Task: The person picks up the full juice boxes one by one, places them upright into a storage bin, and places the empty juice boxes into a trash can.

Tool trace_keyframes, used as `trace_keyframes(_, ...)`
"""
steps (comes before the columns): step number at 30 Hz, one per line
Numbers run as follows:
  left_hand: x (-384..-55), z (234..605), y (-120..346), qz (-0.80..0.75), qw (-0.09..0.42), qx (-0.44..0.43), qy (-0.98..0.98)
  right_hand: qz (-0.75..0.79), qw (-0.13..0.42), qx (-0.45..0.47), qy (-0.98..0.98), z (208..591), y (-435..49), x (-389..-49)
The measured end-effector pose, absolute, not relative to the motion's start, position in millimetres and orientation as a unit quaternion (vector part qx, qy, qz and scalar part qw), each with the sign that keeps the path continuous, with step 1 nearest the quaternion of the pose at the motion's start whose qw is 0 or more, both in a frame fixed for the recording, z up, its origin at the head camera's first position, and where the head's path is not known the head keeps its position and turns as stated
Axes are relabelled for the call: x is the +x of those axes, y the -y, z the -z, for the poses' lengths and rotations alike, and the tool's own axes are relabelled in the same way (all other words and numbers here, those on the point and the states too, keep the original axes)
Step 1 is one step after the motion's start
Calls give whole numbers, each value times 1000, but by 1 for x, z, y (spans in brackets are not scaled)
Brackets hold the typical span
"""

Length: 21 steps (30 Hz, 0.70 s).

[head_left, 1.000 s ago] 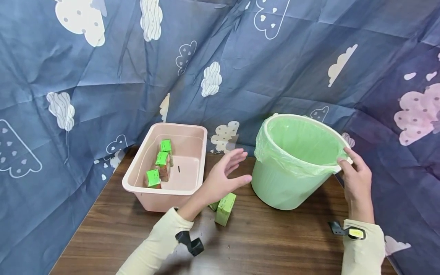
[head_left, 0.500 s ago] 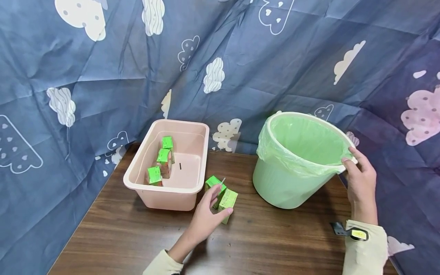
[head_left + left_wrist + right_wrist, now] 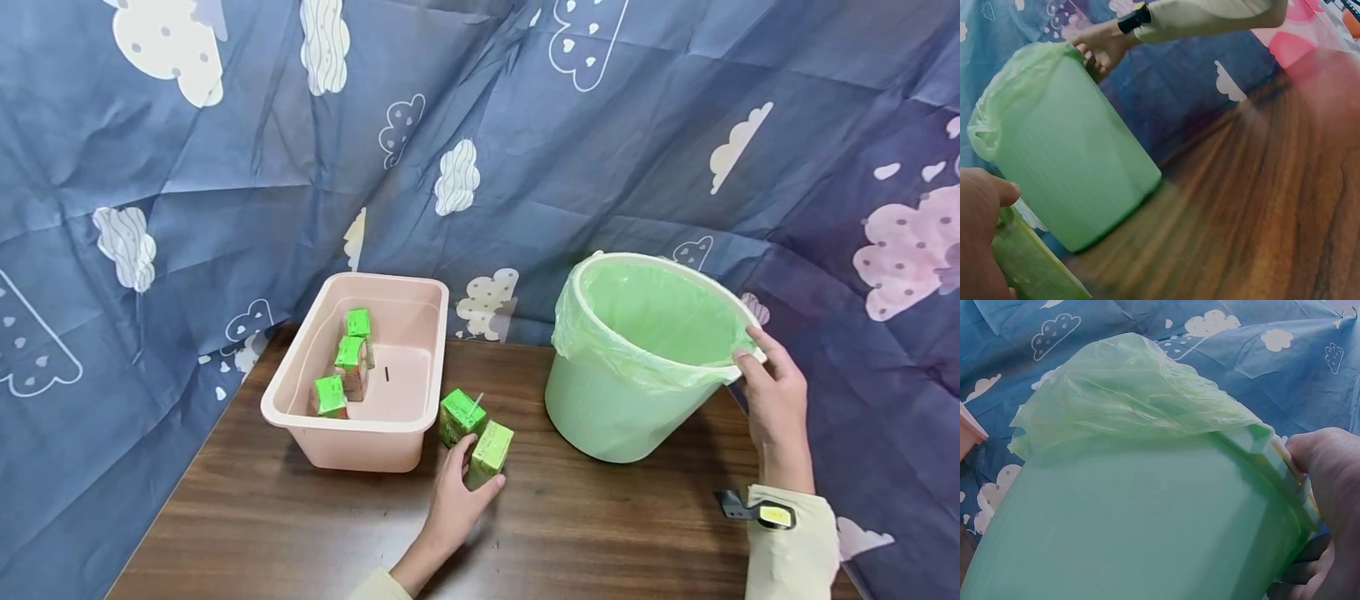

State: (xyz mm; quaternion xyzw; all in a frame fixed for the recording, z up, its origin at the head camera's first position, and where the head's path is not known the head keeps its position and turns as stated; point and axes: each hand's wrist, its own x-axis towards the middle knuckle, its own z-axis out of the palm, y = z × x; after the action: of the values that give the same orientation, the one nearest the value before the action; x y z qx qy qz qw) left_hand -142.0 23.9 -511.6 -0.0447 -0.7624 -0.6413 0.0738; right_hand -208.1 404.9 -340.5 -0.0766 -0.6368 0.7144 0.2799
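My left hand (image 3: 456, 502) is around a pale green juice box (image 3: 492, 450) standing on the table, thumb at its near side and fingers behind it. In the left wrist view the same box (image 3: 1038, 262) shows beside the thumb and fingers. A brighter green juice box (image 3: 462, 414) with a straw stands right behind it. On the right, my right hand (image 3: 777, 412) pinches the rim of a light green trash can (image 3: 600, 412), thumb on the near side. The can leans toward that hand. A translucent green bag (image 3: 1129, 394) lines it and folds over the rim.
A pink plastic basin (image 3: 352, 446) stands at the left, holding several green-topped juice boxes (image 3: 351, 354) and a small dark strip (image 3: 387, 374). The wooden table (image 3: 600, 533) meets a blue cloud-print cloth (image 3: 525, 167) behind.
My left hand has come down from above the table beside the trash can to the pale green juice box and closed around it. The right hand keeps its hold on the can's rim.
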Motion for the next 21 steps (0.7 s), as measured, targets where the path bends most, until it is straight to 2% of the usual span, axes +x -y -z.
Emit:
trace_keyframes(11, -140, 529, -30, 605, 111, -34, 788, -689, 279, -81, 664, 344, -403, -207)
trace_keyframes(21, -139, 510, -30, 650, 85, -58, 753, -702, 288, -70, 648, 341, -405, -208)
